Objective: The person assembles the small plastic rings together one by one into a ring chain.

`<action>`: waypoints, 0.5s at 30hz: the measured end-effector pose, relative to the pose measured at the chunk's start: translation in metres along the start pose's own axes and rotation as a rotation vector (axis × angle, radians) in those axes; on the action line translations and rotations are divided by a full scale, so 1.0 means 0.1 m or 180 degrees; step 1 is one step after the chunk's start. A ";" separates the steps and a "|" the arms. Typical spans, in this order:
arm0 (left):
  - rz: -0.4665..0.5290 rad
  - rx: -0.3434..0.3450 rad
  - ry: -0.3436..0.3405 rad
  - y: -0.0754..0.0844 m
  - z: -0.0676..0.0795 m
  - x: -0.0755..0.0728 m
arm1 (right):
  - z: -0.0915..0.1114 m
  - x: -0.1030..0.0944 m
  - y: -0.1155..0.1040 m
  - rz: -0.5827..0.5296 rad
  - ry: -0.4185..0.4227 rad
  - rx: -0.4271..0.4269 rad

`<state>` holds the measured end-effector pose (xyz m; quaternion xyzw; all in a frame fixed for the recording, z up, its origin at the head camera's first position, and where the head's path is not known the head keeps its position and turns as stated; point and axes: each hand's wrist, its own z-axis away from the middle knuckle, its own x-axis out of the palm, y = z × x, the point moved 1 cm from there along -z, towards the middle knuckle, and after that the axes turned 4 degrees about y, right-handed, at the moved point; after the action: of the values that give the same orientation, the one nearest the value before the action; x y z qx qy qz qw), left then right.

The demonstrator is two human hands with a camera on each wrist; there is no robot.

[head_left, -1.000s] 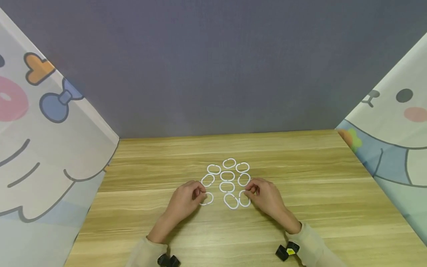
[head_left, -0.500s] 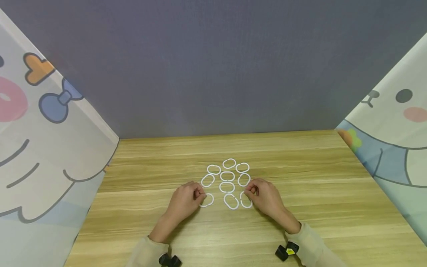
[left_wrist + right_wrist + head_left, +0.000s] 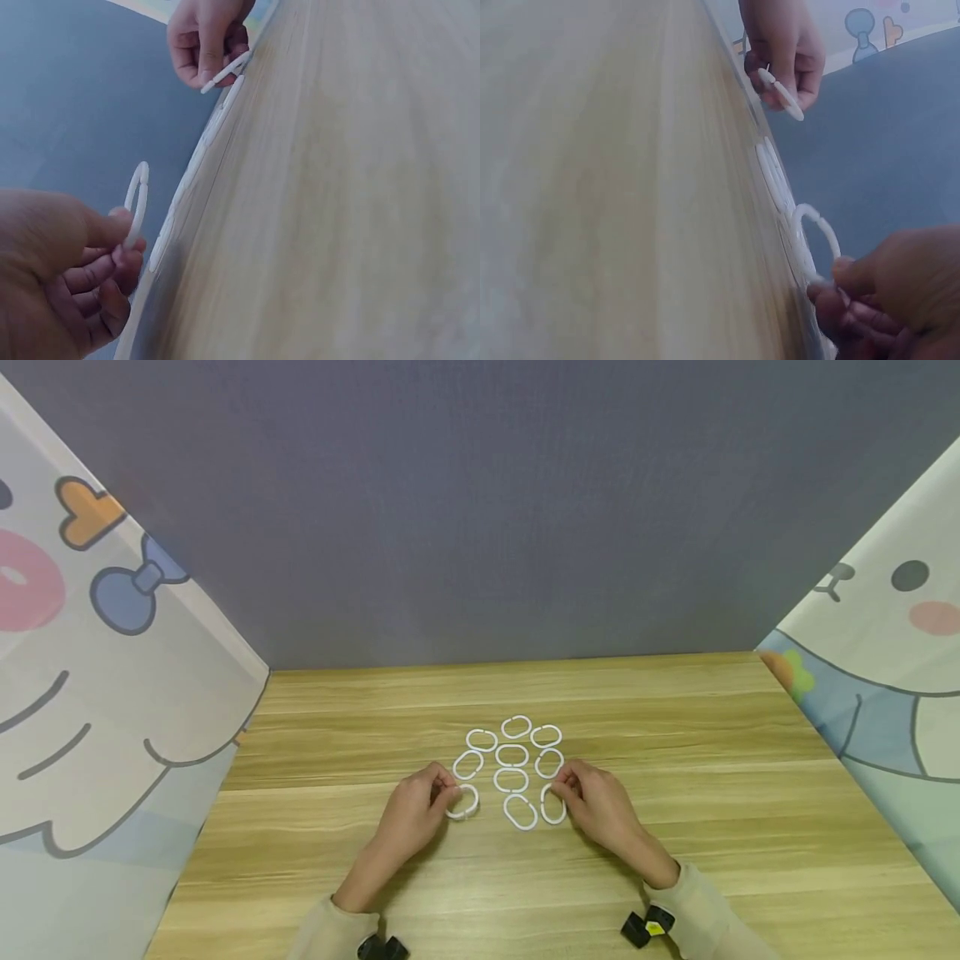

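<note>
My left hand (image 3: 415, 802) pinches a white oval split ring (image 3: 142, 199) between thumb and fingertips. The ring is tilted up off the table in the left wrist view. On the other side, my right hand (image 3: 602, 803) pinches another white split ring (image 3: 830, 231), which also stands raised and tilted in the right wrist view. Between and beyond the hands, several similar rings lie flat in a loose cluster. One is the near middle ring (image 3: 506, 810), and the far one is the top ring (image 3: 516, 717). My fingertips hide part of each held ring.
The wood-grain table (image 3: 712, 735) runs to a grey upright panel (image 3: 510, 527) at the back. Cartoon-printed cloths (image 3: 187, 685) flank both sides. A small black device (image 3: 647, 927) sits at each sleeve cuff.
The right-hand ring has shifted slightly right, away from the near middle ring. The left-hand ring has moved slightly up in the head view. Other rings stay in place.
</note>
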<state>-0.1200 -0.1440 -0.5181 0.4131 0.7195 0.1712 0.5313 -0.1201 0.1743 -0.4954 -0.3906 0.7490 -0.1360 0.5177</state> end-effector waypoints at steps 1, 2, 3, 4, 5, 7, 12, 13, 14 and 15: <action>0.0081 -0.0013 0.0015 0.03 0.00 -0.02 | -0.01 0.00 0.00 -0.0050 -0.0013 0.0022; 0.0152 -0.0061 0.0018 0.07 -0.01 -0.04 | -0.01 -0.01 -0.01 -0.0110 -0.0029 0.0052; 0.0237 -0.0130 0.0030 0.13 -0.02 -0.06 | -0.02 -0.02 -0.02 -0.0157 -0.0040 0.0079; 0.0307 -0.0207 0.0042 0.20 -0.03 -0.09 | -0.03 -0.02 -0.04 -0.0202 -0.0054 0.0128; 0.0358 -0.0308 0.0040 0.23 -0.04 -0.10 | -0.03 -0.03 -0.05 -0.0242 -0.0053 0.0161; 0.0437 -0.0527 0.0041 0.33 -0.05 -0.13 | -0.05 -0.03 -0.07 -0.0317 -0.0038 0.0229; 0.0660 -0.0864 0.0038 0.40 -0.09 -0.15 | -0.08 -0.03 -0.16 -0.0658 -0.0040 0.0413; 0.0716 -0.0912 0.0035 0.40 -0.09 -0.15 | -0.09 -0.02 -0.19 -0.0765 -0.0053 0.0445; 0.0753 -0.0930 0.0031 0.41 -0.09 -0.15 | -0.10 -0.02 -0.21 -0.0877 -0.0075 0.0477; 0.0793 -0.0973 0.0022 0.41 -0.09 -0.15 | -0.11 -0.01 -0.23 -0.0994 -0.0100 0.0513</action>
<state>-0.1097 -0.1296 -0.4772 0.4129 0.6303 0.3443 0.5601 -0.1191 0.1580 -0.4762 -0.4615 0.6577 -0.2682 0.5315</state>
